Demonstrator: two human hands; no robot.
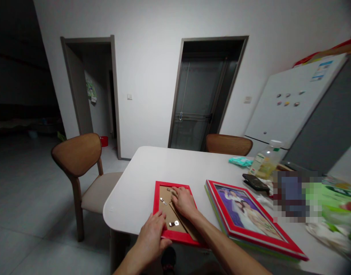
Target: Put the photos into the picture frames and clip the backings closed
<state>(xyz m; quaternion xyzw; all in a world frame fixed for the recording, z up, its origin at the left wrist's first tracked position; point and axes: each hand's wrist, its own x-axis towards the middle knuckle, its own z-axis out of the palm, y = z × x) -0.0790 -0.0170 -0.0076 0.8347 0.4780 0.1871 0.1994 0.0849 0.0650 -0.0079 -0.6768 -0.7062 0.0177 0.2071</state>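
Note:
A red picture frame (156, 202) lies face down near the table's front edge, its brown backing board (164, 212) facing up. My left hand (153, 233) grips the lower left edge, fingers over the rim and thumb at the front side. Bent over the upper part of the board, my right hand (183, 200) has its fingertips at a small metal clip (169, 189), partly covering it. Two more metal clips show, one at the left side (163, 201) and one near the bottom (174, 224). My right forearm hides part of the frame's right side.
Right of my arm, a framed photo (250, 214) with a red border lies on another frame. Beyond it are a phone (255, 182), a bottle (265, 160), a teal packet (240, 162) and green packaging (333, 206). Chairs stand left (78, 154) and behind the white table (141, 164).

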